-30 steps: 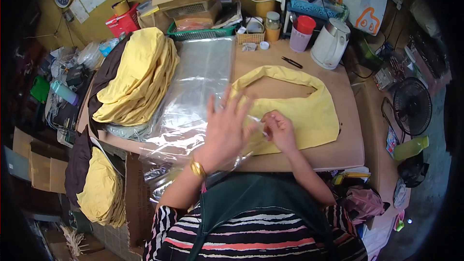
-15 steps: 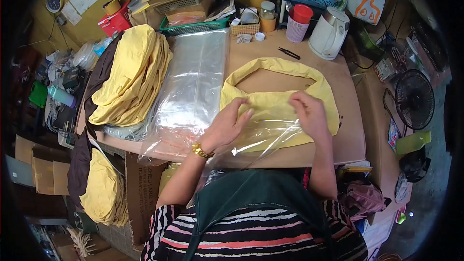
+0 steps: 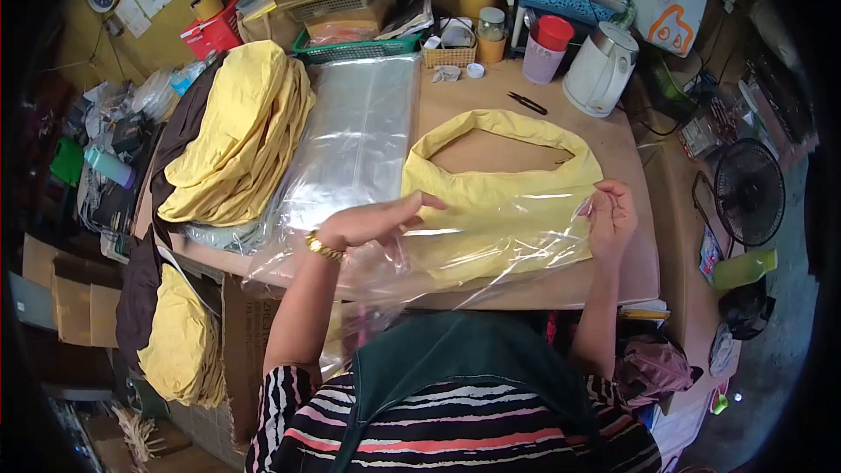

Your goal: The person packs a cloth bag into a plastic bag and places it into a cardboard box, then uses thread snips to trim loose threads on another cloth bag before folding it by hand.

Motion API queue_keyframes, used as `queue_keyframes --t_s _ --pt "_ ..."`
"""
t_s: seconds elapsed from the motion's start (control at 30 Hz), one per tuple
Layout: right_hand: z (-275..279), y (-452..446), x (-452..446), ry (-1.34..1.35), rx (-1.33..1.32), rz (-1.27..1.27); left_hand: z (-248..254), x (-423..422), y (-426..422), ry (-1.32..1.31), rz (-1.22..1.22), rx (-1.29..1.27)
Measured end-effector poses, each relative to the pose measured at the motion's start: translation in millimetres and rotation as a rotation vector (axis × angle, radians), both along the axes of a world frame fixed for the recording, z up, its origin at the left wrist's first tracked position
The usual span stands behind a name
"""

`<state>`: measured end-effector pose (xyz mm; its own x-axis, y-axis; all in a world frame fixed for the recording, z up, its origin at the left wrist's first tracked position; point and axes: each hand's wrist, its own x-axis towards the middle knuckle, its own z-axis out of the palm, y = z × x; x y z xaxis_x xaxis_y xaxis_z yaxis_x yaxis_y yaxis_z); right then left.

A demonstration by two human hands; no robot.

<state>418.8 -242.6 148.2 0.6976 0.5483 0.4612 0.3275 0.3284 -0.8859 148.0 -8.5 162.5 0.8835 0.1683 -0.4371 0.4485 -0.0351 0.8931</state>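
A yellow fabric bag (image 3: 499, 186) with a wide handle opening lies flat on the table. Clear plastic film (image 3: 491, 241), apparently a bag, is spread over its lower part. My right hand (image 3: 611, 217) pinches the film's edge at the right, beside the yellow bag. My left hand (image 3: 372, 223) is at the yellow bag's left side, its upper fingers stretched to the right and the lower ones partly behind the film. A gold-coloured watch (image 3: 324, 246) is on my left wrist. Left of the yellow bag lies a stack of clear plastic bags (image 3: 355, 114).
A pile of yellow and dark fabric bags (image 3: 236, 136) is at the left, with more hanging below (image 3: 182, 342). Black thread snips (image 3: 527, 104), a white kettle (image 3: 600, 68), a pink cup (image 3: 542, 60) and a green basket (image 3: 368, 52) stand or lie toward the back.
My hands have moved apart, the left one leftward and the right one rightward. The plastic film now spreads wider across the yellow bag.
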Motion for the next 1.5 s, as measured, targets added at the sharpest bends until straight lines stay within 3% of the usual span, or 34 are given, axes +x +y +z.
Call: queue_keyframes --t_s 0.07,0.13,0.17,0.2,0.27,0.3,0.33,0.4,0.43,0.53,0.6,0.63,0.7,0.8,0.87,0.93,1.03,1.07,1.1,1.13,1.2,1.27,1.33,1.37,1.4,1.43,1.47,1.5 --pt "15 3 -10 0.04 0.056 0.116 -31 14 -20 -0.031 0.218 -0.46" --pt "27 4 -13 -0.014 0.108 0.067 -7 26 -27 0.114 -0.321 0.214" --pt "25 3 -7 -0.016 0.108 0.073 -31 20 -25 -0.123 -0.378 -0.098" --pt "20 -2 4 -0.026 0.052 0.043 -31 16 -23 -0.125 -0.375 -0.097" --pt "8 -5 19 -0.033 -0.002 0.004 -27 13 -19 -0.335 0.041 -0.136" --pt "0 -3 26 -0.017 -0.155 -0.003 -23 16 -21 -0.399 0.246 -0.099" --pt "-9 -2 30 -0.001 -0.309 -0.011 -22 19 -23 -0.397 0.242 -0.103" --pt "-37 4 32 -0.04 -0.282 -0.016 -19 25 -26 -0.372 0.544 0.157" --pt "-40 8 34 -0.084 -0.247 -0.014 -9 23 -25 -0.341 0.566 0.649" --pt "-25 -5 35 0.074 -0.142 0.014 27 9 -20 -0.281 0.509 0.464" --pt "-13 -3 24 0.088 -0.151 0.043 10 17 -12 -0.365 0.432 0.551" --pt "-2 1 15 0.094 -0.161 0.078 2 32 -7 -0.61 0.37 0.866" --pt "23 15 -23 0.086 -0.153 0.174 -7 58 -17 -0.856 0.291 1.181" --pt "39 25 -52 -0.03 -0.147 0.24 29 75 -51 -1.04 0.231 0.804" --pt "41 21 -47 -0.147 -0.15 0.206 68 59 -47 -0.262 -0.362 0.374" --pt "38 7 -26 -0.083 -0.085 0.003 65 36 -33 -0.278 -0.346 0.362" --pt "7 -21 22 0.019 -0.209 -0.062 32 11 -8 -0.196 -0.293 0.517" --pt "3 -23 24 0.022 -0.209 -0.063 14 8 -6 -0.277 -0.04 0.601" --pt "9 -22 19 -0.463 -0.509 -0.265 3 4 -8 -0.354 0.219 0.675" --pt "15 -19 12 -0.956 -0.797 -0.463 2 5 -16 -0.35 0.219 0.673" --pt "29 5 -18 -0.828 -0.606 -0.343 5 19 -39 -0.191 0.194 0.841" --pt "50 36 -69 -0.685 -0.355 0.027 15 28 -58 -0.249 0.169 0.8" --pt "43 61 -94 -0.763 -0.319 0.079 22 30 -64 -0.432 0.155 0.831" --pt "36 69 -98 -0.789 -0.305 0.098 20 26 -62 -0.398 0.217 0.838" --pt "14 79 -86 -0.59 -0.39 0.297 15 19 -55 -0.394 0.221 0.841" --pt "7 87 -82 -0.389 -0.469 0.492 8 11 -45 -0.405 0.399 0.55" --pt "2 90 -84 -0.392 -0.466 0.5 5 6 -40 -0.408 0.568 0.251" --pt "2 93 -89 -0.381 -0.386 0.37 4 5 -40 -0.494 0.656 0.111"
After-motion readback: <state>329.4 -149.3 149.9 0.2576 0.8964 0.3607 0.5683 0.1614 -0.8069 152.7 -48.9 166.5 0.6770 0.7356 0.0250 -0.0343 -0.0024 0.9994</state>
